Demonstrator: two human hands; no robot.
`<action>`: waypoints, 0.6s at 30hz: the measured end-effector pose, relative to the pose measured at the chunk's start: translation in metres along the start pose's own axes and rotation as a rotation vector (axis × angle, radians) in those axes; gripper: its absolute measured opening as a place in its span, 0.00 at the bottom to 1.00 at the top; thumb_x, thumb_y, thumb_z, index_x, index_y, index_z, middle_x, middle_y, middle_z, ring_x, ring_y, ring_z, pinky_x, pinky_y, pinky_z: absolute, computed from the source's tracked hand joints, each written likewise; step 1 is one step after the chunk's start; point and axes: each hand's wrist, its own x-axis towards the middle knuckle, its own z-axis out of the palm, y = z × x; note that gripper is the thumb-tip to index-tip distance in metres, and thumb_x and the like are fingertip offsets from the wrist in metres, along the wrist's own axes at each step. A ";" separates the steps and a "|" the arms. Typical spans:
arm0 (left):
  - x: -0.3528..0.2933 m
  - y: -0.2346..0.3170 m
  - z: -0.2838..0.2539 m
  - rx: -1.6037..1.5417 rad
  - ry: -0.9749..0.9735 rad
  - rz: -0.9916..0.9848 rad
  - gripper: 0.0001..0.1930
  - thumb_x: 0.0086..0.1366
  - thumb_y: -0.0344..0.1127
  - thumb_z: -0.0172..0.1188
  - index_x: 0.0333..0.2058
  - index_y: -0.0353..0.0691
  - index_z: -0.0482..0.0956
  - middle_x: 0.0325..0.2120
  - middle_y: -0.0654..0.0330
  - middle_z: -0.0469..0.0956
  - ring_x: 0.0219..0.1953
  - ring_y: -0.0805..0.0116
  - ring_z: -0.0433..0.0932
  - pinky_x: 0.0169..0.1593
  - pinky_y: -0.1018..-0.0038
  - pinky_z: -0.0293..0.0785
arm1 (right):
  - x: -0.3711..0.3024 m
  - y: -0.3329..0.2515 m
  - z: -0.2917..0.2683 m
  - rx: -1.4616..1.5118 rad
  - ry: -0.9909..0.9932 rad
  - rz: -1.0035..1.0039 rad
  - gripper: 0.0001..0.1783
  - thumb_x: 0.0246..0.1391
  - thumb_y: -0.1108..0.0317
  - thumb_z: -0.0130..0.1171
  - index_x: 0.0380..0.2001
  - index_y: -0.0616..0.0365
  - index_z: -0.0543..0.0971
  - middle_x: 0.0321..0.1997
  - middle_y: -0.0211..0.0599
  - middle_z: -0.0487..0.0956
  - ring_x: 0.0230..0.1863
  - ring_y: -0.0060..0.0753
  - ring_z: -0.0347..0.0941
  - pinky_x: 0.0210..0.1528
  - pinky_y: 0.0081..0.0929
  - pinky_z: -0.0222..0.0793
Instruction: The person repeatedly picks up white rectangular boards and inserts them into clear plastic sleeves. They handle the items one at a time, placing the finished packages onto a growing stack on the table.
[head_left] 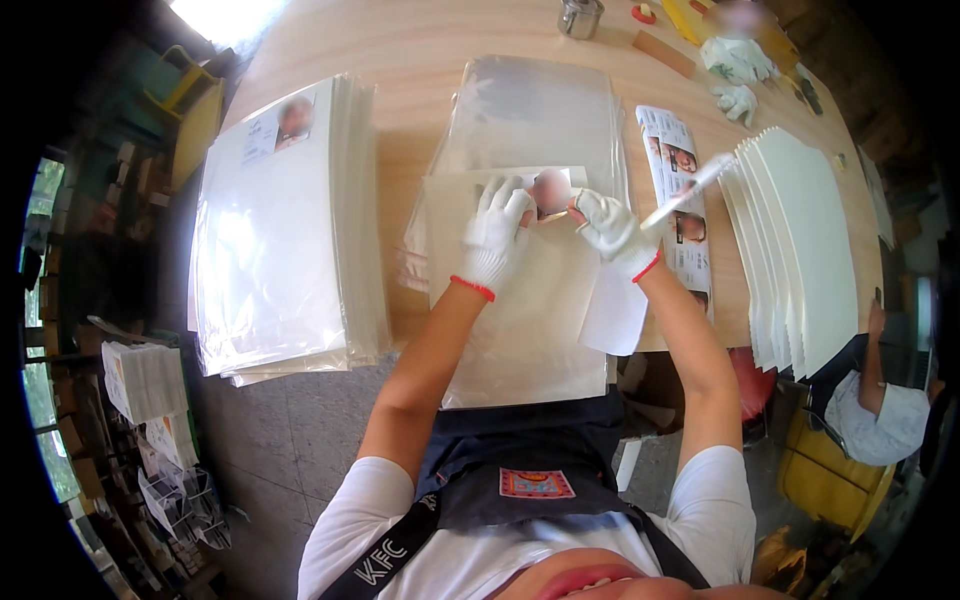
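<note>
A small label with a portrait [551, 194] lies at the top edge of an off-white board [520, 330] in front of me. My left hand [495, 225], in a white knitted glove with a red cuff, has its fingers bent and closed at the label's left edge. At the right edge my right hand [612, 228], gloved the same way, pinches the label's corner. A narrow white strip [690, 190] juts up and right from beside the right hand; what it is I cannot tell. Below the right wrist hangs a white paper sheet [612, 310].
Clear plastic sleeves [540, 110] lie beyond the board. Bagged boards [270, 270] are stacked at left. Printed portrait sheets [690, 262] and fanned white boards [800, 250] lie at right. Farther back are loose gloves [737, 100] and a metal cup [580, 18]. Another person [880, 415] sits at right.
</note>
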 end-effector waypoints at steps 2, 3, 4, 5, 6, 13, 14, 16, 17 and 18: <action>-0.004 -0.019 0.019 0.170 0.011 0.070 0.21 0.59 0.41 0.55 0.51 0.44 0.69 0.54 0.53 0.65 0.59 0.53 0.60 0.56 0.58 0.61 | -0.006 0.014 0.003 -0.027 -0.022 -0.028 0.09 0.47 0.72 0.54 0.35 0.57 0.70 0.39 0.40 0.75 0.39 0.48 0.72 0.39 0.39 0.68; -0.005 -0.023 0.022 0.259 0.013 0.099 0.25 0.61 0.46 0.54 0.54 0.44 0.67 0.56 0.52 0.63 0.61 0.52 0.57 0.60 0.56 0.56 | -0.004 0.012 0.001 -0.033 -0.034 -0.042 0.09 0.48 0.71 0.54 0.36 0.56 0.71 0.41 0.39 0.76 0.40 0.47 0.73 0.40 0.39 0.68; -0.007 -0.026 0.025 0.268 -0.012 0.092 0.26 0.61 0.48 0.53 0.56 0.45 0.65 0.58 0.52 0.61 0.62 0.52 0.56 0.62 0.55 0.53 | -0.005 0.010 -0.003 -0.079 -0.049 -0.045 0.10 0.48 0.71 0.54 0.37 0.56 0.71 0.43 0.38 0.76 0.42 0.45 0.73 0.42 0.38 0.69; -0.009 -0.029 0.028 0.277 -0.037 0.087 0.28 0.61 0.50 0.52 0.57 0.45 0.64 0.59 0.52 0.59 0.62 0.51 0.54 0.63 0.54 0.50 | -0.009 0.009 -0.013 -0.127 -0.063 -0.047 0.11 0.49 0.70 0.54 0.38 0.56 0.72 0.45 0.37 0.76 0.43 0.44 0.73 0.43 0.37 0.69; -0.011 -0.029 0.027 0.287 -0.062 0.076 0.29 0.61 0.52 0.51 0.59 0.46 0.62 0.60 0.53 0.57 0.63 0.51 0.53 0.64 0.53 0.46 | -0.010 -0.002 -0.026 -0.172 -0.080 -0.053 0.12 0.49 0.69 0.54 0.39 0.55 0.72 0.47 0.35 0.76 0.44 0.42 0.73 0.44 0.36 0.69; 0.021 0.011 0.029 0.207 -0.402 -0.104 0.31 0.62 0.56 0.49 0.59 0.48 0.58 0.65 0.54 0.47 0.67 0.48 0.41 0.65 0.53 0.46 | -0.099 -0.082 -0.090 0.083 0.092 0.268 0.12 0.53 0.68 0.53 0.41 0.57 0.76 0.39 0.40 0.78 0.40 0.44 0.75 0.40 0.32 0.70; 0.027 0.024 0.031 0.210 -0.407 -0.055 0.31 0.62 0.56 0.50 0.59 0.50 0.58 0.65 0.54 0.47 0.67 0.47 0.40 0.65 0.53 0.46 | -0.115 -0.092 -0.088 0.125 0.056 0.306 0.11 0.54 0.68 0.52 0.39 0.58 0.77 0.38 0.40 0.79 0.39 0.43 0.76 0.39 0.31 0.70; 0.028 0.037 0.039 0.205 -0.431 -0.032 0.30 0.62 0.58 0.49 0.59 0.54 0.59 0.65 0.55 0.47 0.67 0.43 0.38 0.65 0.51 0.44 | -0.153 -0.109 -0.075 0.140 0.054 0.339 0.09 0.53 0.68 0.54 0.38 0.57 0.77 0.34 0.40 0.79 0.34 0.43 0.76 0.36 0.32 0.70; 0.021 0.034 0.044 0.243 -0.375 0.037 0.30 0.61 0.56 0.51 0.59 0.54 0.60 0.64 0.56 0.49 0.67 0.45 0.40 0.63 0.51 0.49 | -0.171 -0.115 -0.065 0.120 0.090 0.329 0.09 0.52 0.68 0.55 0.37 0.57 0.77 0.31 0.40 0.79 0.30 0.44 0.76 0.33 0.33 0.69; 0.009 0.030 0.048 0.287 -0.322 0.107 0.30 0.60 0.55 0.53 0.58 0.55 0.61 0.64 0.57 0.51 0.66 0.46 0.43 0.61 0.51 0.53 | -0.184 -0.126 -0.060 0.225 0.041 0.446 0.08 0.53 0.67 0.55 0.35 0.57 0.77 0.30 0.40 0.78 0.29 0.44 0.76 0.32 0.34 0.69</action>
